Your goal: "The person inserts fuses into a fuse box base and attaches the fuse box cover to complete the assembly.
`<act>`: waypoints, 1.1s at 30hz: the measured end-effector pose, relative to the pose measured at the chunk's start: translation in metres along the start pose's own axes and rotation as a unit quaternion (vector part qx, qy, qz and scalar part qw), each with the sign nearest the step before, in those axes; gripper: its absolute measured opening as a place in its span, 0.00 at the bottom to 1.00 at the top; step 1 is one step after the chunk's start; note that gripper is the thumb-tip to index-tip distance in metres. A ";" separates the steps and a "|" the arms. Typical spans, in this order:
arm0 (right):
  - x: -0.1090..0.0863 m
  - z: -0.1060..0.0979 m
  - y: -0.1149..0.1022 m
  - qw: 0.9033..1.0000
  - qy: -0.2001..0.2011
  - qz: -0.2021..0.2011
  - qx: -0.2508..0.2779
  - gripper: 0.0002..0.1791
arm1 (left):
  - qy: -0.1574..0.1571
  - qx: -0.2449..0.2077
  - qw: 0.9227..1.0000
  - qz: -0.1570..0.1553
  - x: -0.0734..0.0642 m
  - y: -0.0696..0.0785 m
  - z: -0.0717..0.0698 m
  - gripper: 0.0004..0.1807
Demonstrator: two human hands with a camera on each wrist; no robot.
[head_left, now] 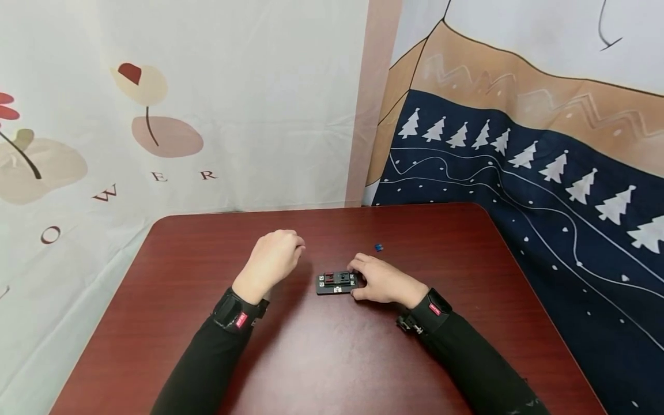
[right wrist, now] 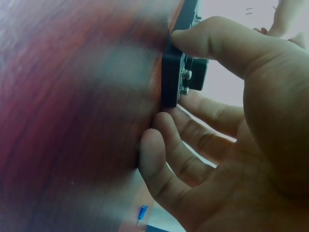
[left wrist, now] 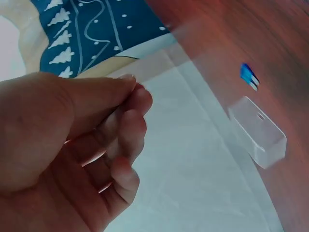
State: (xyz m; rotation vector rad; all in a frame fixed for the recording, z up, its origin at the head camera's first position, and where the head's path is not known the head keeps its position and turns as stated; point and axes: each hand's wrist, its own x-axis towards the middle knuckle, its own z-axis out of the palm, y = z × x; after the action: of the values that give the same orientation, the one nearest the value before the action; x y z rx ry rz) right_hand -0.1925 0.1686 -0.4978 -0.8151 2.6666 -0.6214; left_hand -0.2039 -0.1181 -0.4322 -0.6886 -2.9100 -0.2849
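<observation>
A small black fuse block (head_left: 337, 283) with screws and a red part on top lies flat on the table. My right hand (head_left: 386, 280) grips its right end, the thumb on the near side and fingers round the far side. The other fingertips rest at the table in the right wrist view. My left hand (head_left: 273, 259) hovers left of the block, fingers curled and thumb tip pressed to the index finger (left wrist: 137, 99); nothing shows between them. Blue blade fuses (head_left: 378, 248) lie beyond the right hand. A clear plastic cover (left wrist: 260, 133) appears near them in the left wrist view.
The brown wooden table (head_left: 321, 357) has rounded far corners. Behind it hangs a pale printed cloth (head_left: 270, 104), with a dark blue tree-patterned cloth (head_left: 467, 173) along the right. Both wrists wear black straps with small cameras.
</observation>
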 end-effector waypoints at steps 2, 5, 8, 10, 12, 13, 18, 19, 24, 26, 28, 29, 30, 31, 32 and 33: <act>0.001 0.002 0.001 1.000 0.001 0.000 -0.003 0.25 | -0.006 0.006 1.000 -0.005 0.001 -0.005 0.000 0.06; 0.001 0.003 0.002 1.000 0.004 -0.001 -0.007 0.26 | -0.019 0.017 1.000 -0.009 0.006 -0.011 0.006 0.06; 0.000 0.003 0.003 1.000 0.005 0.000 -0.009 0.26 | -0.039 0.030 0.999 -0.018 0.012 -0.015 0.015 0.07; 0.001 0.003 0.003 1.000 0.005 0.000 -0.009 0.26 | -0.052 0.040 0.998 -0.024 0.015 -0.017 0.022 0.08; 0.001 0.003 0.002 1.000 0.004 0.000 -0.009 0.26 | -0.063 0.048 0.996 -0.031 0.017 -0.018 0.028 0.09; 0.000 0.003 0.002 1.000 0.003 0.000 -0.009 0.26 | -0.066 0.051 0.996 -0.033 0.017 -0.018 0.030 0.10; 0.000 0.001 -0.001 1.000 0.002 -0.003 -0.008 0.26 | -0.073 0.060 0.995 -0.041 0.019 -0.018 0.039 0.13; 0.000 0.001 -0.001 1.000 0.002 -0.005 -0.010 0.26 | -0.074 0.060 0.994 -0.043 0.018 -0.018 0.039 0.13; 0.000 0.001 -0.001 1.000 0.004 -0.010 -0.017 0.26 | -0.084 0.065 0.993 -0.051 0.018 -0.017 0.042 0.12; 0.000 0.001 -0.001 1.000 0.005 -0.010 -0.018 0.27 | -0.087 0.069 0.992 -0.053 0.018 -0.017 0.044 0.12; 0.000 0.002 0.000 1.000 0.005 -0.010 -0.017 0.27 | -0.087 0.070 0.992 -0.054 0.019 -0.017 0.045 0.12; 0.000 0.002 0.000 1.000 0.005 -0.010 -0.018 0.27 | -0.087 0.071 0.992 -0.055 0.019 -0.017 0.046 0.12; 0.000 0.003 0.001 1.000 0.005 -0.010 -0.018 0.27 | -0.086 0.071 0.992 -0.055 0.020 -0.017 0.047 0.12; 0.000 0.003 0.001 1.000 0.005 -0.011 -0.019 0.27 | -0.085 0.071 0.992 -0.056 0.020 -0.017 0.047 0.12; 0.000 0.003 0.002 1.000 0.006 -0.011 -0.019 0.27 | -0.085 0.071 0.992 -0.056 0.020 -0.017 0.048 0.12; -0.001 0.003 0.002 1.000 0.006 -0.011 -0.019 0.27 | -0.085 0.070 0.992 -0.055 0.020 -0.017 0.049 0.12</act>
State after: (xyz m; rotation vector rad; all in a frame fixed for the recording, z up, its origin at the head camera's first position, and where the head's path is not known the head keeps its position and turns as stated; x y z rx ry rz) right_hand -0.1915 0.1694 -0.5009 -0.8533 2.6925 -0.5844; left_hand -0.2341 -0.1142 -0.4785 -0.5558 -3.0977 -0.0326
